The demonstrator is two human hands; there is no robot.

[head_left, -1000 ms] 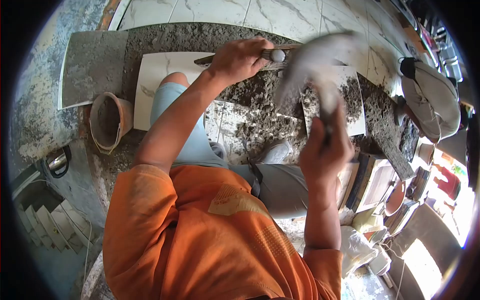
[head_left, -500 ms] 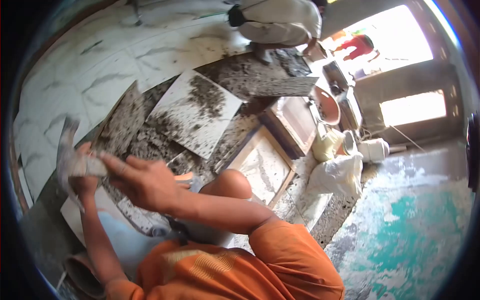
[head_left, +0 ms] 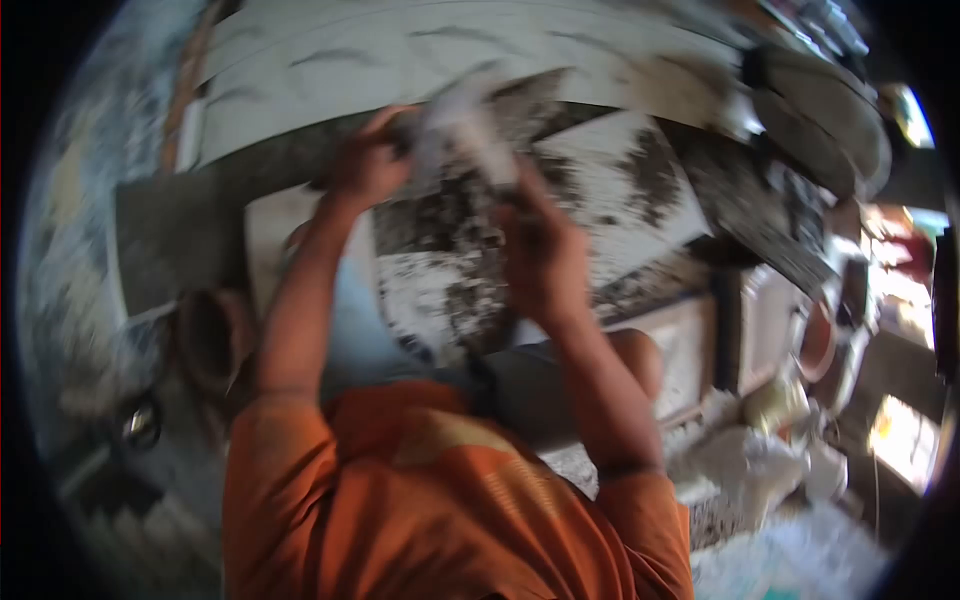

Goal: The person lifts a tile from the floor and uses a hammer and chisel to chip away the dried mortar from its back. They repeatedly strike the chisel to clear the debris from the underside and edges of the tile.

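My right hand (head_left: 545, 240) is closed round the pale handle of a blurred tool (head_left: 455, 120) with a grey metal blade, which looks like a trowel. The tool is held up in front of me, above dark wet mortar (head_left: 435, 215). My left hand (head_left: 370, 165) is just left of the blade, fingers curled; motion blur hides what is in them. A white tile (head_left: 625, 235) with mortar clumps lies right of my right hand. Another pale tile (head_left: 268, 235) rests beneath my left forearm.
Laid marbled tiles (head_left: 330, 100) stretch across the far side. A crouching person (head_left: 825, 115) is at the far right. On the right are a mortar-smeared plank (head_left: 775, 250), a wooden frame (head_left: 675, 365) and a white sack (head_left: 745, 460). A round hollow vessel (head_left: 215, 330) stands at left.
My view has swung left, so the hands, tiles and crouching person appear further right. The tool stays in my right hand, its blade now tilted and blurred; the left hand has separated sideways from the right.
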